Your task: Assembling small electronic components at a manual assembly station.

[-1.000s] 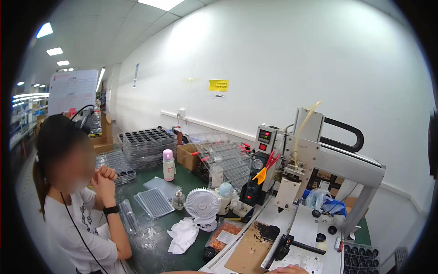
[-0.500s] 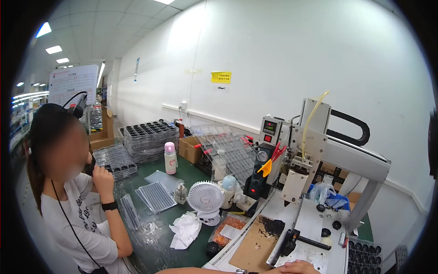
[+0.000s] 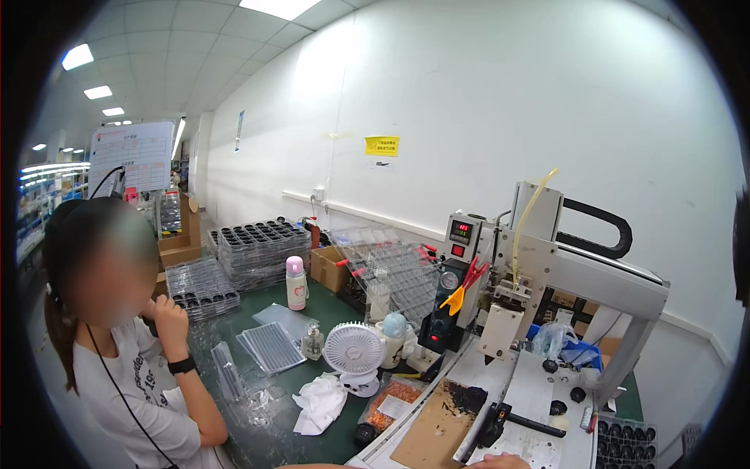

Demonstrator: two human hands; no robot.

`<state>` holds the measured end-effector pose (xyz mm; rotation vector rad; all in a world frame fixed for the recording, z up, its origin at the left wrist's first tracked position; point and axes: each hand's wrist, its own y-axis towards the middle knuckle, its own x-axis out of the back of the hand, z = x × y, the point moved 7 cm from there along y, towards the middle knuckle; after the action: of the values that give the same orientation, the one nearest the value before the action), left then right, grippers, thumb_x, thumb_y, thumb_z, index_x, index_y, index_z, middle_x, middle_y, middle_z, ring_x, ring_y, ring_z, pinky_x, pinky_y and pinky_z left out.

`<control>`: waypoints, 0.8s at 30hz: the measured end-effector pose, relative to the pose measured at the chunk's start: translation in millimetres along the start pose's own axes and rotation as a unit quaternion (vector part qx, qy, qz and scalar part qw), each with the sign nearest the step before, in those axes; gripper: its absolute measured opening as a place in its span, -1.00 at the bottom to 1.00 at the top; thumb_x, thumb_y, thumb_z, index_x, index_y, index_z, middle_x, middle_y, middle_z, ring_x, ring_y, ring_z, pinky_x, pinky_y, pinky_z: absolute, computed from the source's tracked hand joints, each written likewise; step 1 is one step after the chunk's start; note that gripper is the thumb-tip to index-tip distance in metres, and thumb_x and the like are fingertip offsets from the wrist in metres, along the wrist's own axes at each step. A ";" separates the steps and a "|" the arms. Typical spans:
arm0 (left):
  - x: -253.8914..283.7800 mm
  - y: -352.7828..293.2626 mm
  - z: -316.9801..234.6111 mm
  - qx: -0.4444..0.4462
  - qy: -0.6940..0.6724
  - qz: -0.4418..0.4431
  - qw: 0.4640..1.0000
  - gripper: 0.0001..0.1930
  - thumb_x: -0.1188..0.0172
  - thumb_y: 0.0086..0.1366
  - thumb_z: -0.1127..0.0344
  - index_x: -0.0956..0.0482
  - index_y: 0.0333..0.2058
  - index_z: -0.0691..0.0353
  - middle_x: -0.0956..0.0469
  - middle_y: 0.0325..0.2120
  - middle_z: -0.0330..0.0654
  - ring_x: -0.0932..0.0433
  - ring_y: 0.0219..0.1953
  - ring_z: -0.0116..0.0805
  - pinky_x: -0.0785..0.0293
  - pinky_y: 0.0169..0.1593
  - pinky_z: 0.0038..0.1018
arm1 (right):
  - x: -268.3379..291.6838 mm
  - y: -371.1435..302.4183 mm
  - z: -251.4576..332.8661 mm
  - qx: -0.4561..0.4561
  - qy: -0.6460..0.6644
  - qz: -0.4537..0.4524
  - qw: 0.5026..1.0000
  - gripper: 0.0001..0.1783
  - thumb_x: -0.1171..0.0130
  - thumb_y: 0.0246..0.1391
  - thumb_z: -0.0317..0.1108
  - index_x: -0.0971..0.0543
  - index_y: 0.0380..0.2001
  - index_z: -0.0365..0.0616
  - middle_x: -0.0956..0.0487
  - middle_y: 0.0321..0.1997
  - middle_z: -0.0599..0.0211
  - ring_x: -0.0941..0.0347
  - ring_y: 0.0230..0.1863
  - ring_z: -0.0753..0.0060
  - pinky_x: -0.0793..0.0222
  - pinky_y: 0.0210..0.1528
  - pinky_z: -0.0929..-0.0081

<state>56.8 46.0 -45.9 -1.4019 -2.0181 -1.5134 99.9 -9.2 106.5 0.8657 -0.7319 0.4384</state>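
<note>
A sliver of my left forearm (image 3: pixel 319 467) shows at the lower edge. To its right, the back of a hand (image 3: pixel 501 462) lies at the front of the white machine bed (image 3: pixel 535 449). The picture's edge cuts it off, so I cannot tell which hand it is or how its fingers are held. Nearest to it are a black clamp-like fixture with a bar (image 3: pixel 494 424) and a brown board (image 3: pixel 430 434) smeared with black material (image 3: pixel 466 397). Small black round parts (image 3: pixel 577 395) lie on the bed farther right. No held thing is visible.
A person (image 3: pixel 148 375) sits at left, one hand raised. The green table (image 3: pixel 258 301) bears a white fan (image 3: pixel 355 350), a cloth (image 3: pixel 320 402), a bottle (image 3: pixel 296 285) and stacked clear trays (image 3: pixel 262 246). The machine's head (image 3: pixel 500 328) hangs over the bed.
The view has tipped slightly upward, so most things sit lower in it. Less of my forearm and hand shows at the lower edge. The things on the bench have not visibly moved.
</note>
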 end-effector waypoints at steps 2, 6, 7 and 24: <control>57.8 39.4 -59.2 -0.061 0.036 -0.182 0.981 -0.77 -0.33 0.03 0.43 -0.59 -0.28 0.14 -0.55 -0.33 -0.10 -0.52 -0.26 -0.15 -0.45 -0.19 -0.38 | 2.0 1.8 -3.4 -0.005 0.008 -0.003 1.000 -0.53 -0.28 -0.25 -0.43 -0.50 -0.15 -0.25 -0.47 -0.10 0.05 -0.36 -0.01 -0.04 -0.27 0.05 0.21; 50.3 33.8 -48.4 -0.020 -0.010 -0.158 0.987 -0.80 -0.30 0.08 0.40 -0.59 -0.27 0.16 -0.55 -0.30 -0.08 -0.52 -0.21 -0.12 -0.44 -0.12 -0.36 | 3.2 4.2 -1.2 0.003 0.013 -0.011 1.000 -0.53 -0.28 -0.25 -0.46 -0.50 -0.15 -0.26 -0.46 -0.11 0.05 -0.37 -0.05 -0.04 -0.31 0.01 0.23; 45.6 31.4 -51.3 -0.015 -0.016 -0.160 0.987 -0.80 -0.30 0.08 0.40 -0.59 -0.27 0.16 -0.55 -0.30 -0.08 -0.52 -0.21 -0.12 -0.44 -0.12 -0.36 | 1.0 3.8 -0.2 0.005 0.022 -0.009 1.000 -0.53 -0.29 -0.26 -0.46 -0.49 -0.15 -0.26 -0.46 -0.11 0.04 -0.37 -0.06 -0.04 -0.31 -0.01 0.23; 60.3 53.7 -45.7 0.192 -0.499 -0.208 0.819 -0.35 -0.34 0.04 0.42 -0.23 0.10 0.22 -0.39 -0.07 -0.18 -0.38 0.00 -0.34 -0.37 0.02 -0.38 | 11.1 0.5 -7.7 -0.041 -0.046 -0.049 0.997 -0.36 -0.36 -0.32 -0.46 -0.38 -0.06 -0.22 -0.43 -0.16 0.06 -0.39 -0.18 -0.03 -0.35 -0.14 0.21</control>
<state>54.6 39.4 46.6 -1.8399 -3.1515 -0.2983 110.2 -2.0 111.5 0.8449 -0.7834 0.2794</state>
